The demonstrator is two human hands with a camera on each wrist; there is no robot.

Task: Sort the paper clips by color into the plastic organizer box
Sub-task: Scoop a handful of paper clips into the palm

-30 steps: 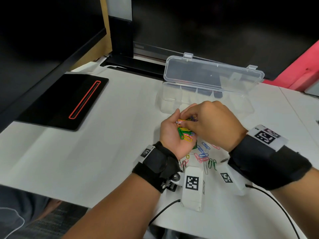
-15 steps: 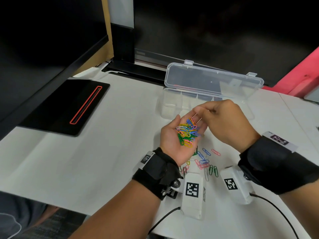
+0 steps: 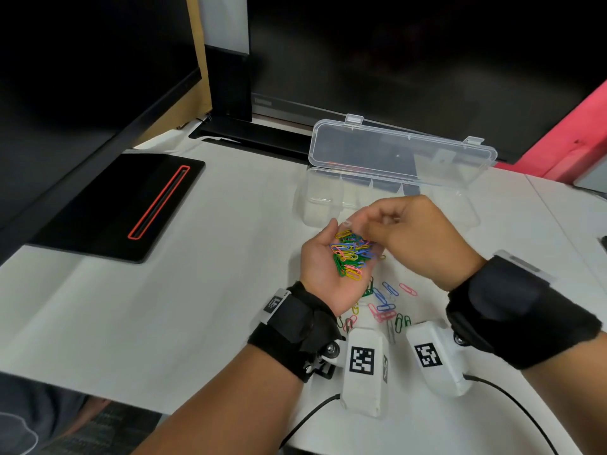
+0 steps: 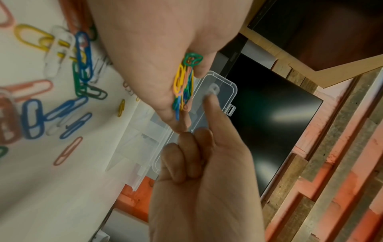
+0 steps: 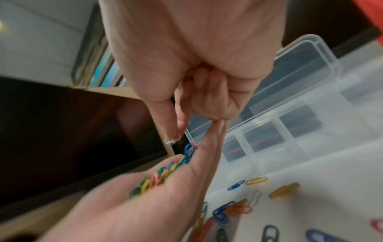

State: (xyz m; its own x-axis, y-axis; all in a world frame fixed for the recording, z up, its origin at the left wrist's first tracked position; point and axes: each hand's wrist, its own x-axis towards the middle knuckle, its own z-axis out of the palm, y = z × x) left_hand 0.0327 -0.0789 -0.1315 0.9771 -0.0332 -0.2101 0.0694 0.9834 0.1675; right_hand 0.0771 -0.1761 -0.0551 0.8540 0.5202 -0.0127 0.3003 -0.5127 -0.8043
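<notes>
My left hand lies palm up above the table, fingers fairly straight, carrying a pile of mixed coloured paper clips. My right hand hovers over the left fingertips and pinches one white paper clip between thumb and index finger; that white clip also shows in the left wrist view. The clear plastic organizer box stands just beyond both hands with its lid propped up. Several loose clips lie on the white table below my wrists.
A black pad with a red-edged slot lies at the left. Dark monitors stand along the back, and a red wall is at the right. Cables trail off the near table edge.
My right hand's fingers have come up out of the pile with a pale clip pinched and now sit over the left fingertips. The left hand stays palm up with the pile.
</notes>
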